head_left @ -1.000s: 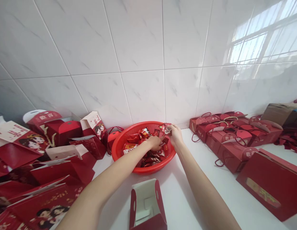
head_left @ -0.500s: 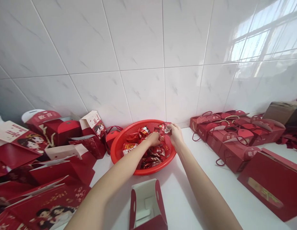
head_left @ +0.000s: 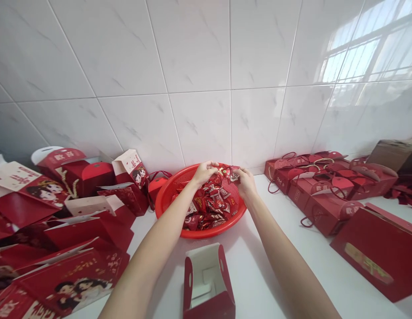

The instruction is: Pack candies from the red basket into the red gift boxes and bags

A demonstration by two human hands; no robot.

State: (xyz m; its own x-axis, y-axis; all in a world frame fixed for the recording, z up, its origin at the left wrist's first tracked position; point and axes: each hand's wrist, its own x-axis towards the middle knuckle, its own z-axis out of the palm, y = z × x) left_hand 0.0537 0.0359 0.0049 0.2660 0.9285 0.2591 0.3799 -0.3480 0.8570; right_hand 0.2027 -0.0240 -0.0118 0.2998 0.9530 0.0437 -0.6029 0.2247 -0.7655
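Note:
A red plastic basket (head_left: 159,199) with small holes holds many red wrapped candies (head_left: 211,208). My right hand (head_left: 246,180) is closed on a red wrapped candy (head_left: 235,176) over the basket's right rim. Over the back of the basket, my left hand (head_left: 205,173) is pinched at the fingertips; what it grips, if anything, is too small to make out. In front of the basket stands an open red box (head_left: 209,283) with a pale inside, between my forearms.
Red printed boxes and bags (head_left: 83,230) crowd the left side. Closed red boxes with cord handles (head_left: 312,190) stand in rows at the right, a larger red box (head_left: 375,248) before them. A tiled wall (head_left: 206,88) rises behind.
My left hand has risen out of the candies toward the back of the basket, nearer the top rim. My right hand still holds its candy. The view has shifted slightly.

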